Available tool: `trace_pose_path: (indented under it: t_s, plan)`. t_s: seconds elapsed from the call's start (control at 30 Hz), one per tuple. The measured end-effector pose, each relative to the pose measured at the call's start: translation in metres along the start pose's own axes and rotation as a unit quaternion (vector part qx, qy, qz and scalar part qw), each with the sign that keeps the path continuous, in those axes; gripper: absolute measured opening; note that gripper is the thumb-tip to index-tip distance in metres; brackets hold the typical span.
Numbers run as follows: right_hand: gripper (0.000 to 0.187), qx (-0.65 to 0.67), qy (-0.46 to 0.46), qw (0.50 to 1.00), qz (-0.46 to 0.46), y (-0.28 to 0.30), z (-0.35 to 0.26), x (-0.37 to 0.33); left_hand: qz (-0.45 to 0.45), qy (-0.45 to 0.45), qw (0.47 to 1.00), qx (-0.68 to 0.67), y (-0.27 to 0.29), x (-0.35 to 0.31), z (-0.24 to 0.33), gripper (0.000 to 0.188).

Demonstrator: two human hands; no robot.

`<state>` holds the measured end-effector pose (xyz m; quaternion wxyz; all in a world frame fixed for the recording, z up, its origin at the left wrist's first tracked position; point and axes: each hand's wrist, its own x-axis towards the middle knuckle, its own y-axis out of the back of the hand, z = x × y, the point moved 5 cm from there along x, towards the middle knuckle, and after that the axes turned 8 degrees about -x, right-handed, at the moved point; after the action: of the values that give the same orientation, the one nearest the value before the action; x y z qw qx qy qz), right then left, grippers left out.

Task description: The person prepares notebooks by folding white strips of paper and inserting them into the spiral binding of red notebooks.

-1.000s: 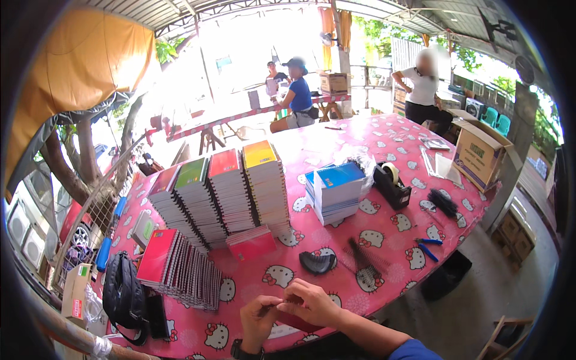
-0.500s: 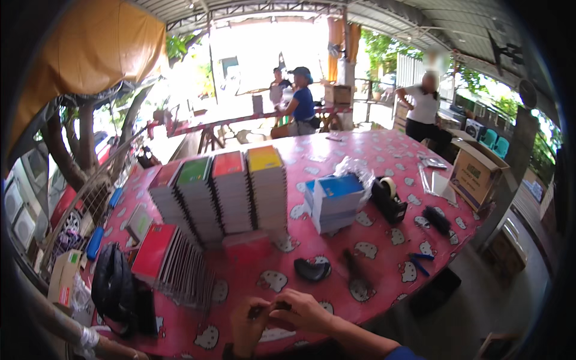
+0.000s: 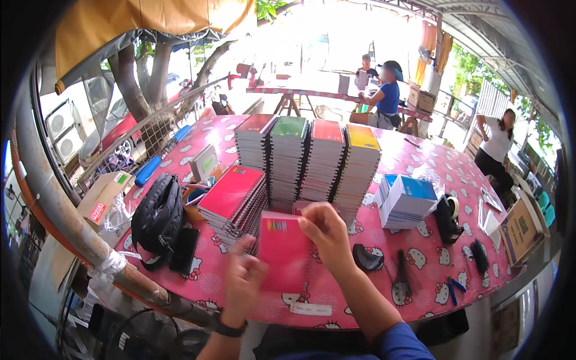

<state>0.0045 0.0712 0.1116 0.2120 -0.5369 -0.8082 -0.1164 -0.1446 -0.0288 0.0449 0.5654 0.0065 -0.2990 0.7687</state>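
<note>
A red spiral notebook (image 3: 282, 255) is held up in front of me, tilted, its lower part blurred. My right hand (image 3: 329, 234) pinches its upper right corner. At its left edge my left hand (image 3: 243, 279), somewhat smeared, has curled fingers closed against the notebook. Just behind it lies a low, slanting pile of red notebooks (image 3: 231, 189). Tall stacks of spiral notebooks, with red, green (image 3: 289, 129) and yellow (image 3: 363, 137) top covers, stand farther back. Right of my right hand lie a dark curved object (image 3: 367, 258) and a bundle of thin black coils (image 3: 401, 276).
On the pink patterned table (image 3: 420, 282) are blue-covered booklets (image 3: 411, 198), a black tape dispenser (image 3: 449, 221), blue-handled pliers (image 3: 457, 287) and a black backpack (image 3: 157, 216). A cardboard box (image 3: 521, 231) stands at the right edge. Several people are beyond the table.
The view has swung left. My hands, earlier close together low at the table's near side around something small, have moved up and forward; a red notebook is now lifted between them.
</note>
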Motion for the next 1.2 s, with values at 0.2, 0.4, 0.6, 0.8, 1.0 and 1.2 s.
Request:
trace_pose_path:
  t_s: [0.2,0.4,0.6,0.8,1.0,1.2]
  plan:
    - [0.026,-0.097,0.162,0.97,-0.152,-0.048,-0.074,0.05,-0.056,-0.295,0.821,0.486,-0.039,0.059,0.15,0.062]
    - [0.052,-0.116,0.131,0.977,-0.119,-0.047,-0.07,0.092,-0.074,-0.179,0.957,0.218,-0.029,0.105,0.15,0.071]
    - [0.046,-0.139,0.105,0.985,-0.02,-0.022,0.057,0.117,0.087,-0.246,0.861,0.436,0.055,0.124,0.103,0.039]
    - [0.042,-0.128,0.099,0.987,0.002,-0.064,0.079,0.111,0.105,-0.151,0.944,0.275,0.085,0.137,0.058,0.028]
    - [0.035,-0.091,0.057,0.987,0.121,-0.073,0.098,0.115,0.112,-0.19,0.954,0.204,0.074,0.14,0.03,0.031]
    - [0.029,-0.304,0.18,0.933,0.067,-0.025,0.096,0.085,0.168,-0.274,0.92,0.226,0.087,0.112,0.064,0.045]
